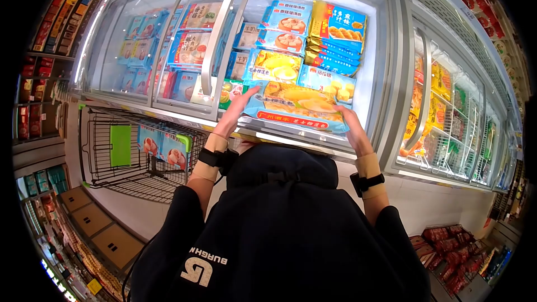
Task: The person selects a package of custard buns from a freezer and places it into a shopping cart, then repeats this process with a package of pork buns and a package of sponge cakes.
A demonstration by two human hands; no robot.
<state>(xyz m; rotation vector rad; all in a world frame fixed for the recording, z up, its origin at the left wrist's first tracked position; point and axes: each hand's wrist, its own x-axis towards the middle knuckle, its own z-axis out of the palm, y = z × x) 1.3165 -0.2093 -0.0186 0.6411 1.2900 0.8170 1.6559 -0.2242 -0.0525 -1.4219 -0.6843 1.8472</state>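
Observation:
Between my two hands is a wide blue and yellow bag of frozen buns, with a red label strip along its near edge. My left hand grips its left end, thumb on top. At the right end my right hand closes round the edge of the bag. The bag is over the near side of the open chest freezer. Just beyond it lie a yellow bun package and a blue and white package. Farther back are stacked blue bun packages and dumpling bags.
A sliding glass lid with a curved handle covers the freezer's left part. A second freezer with bagged food stands to the right. Below left is a shopping cart holding blue packages. Stocked shelves line the left side.

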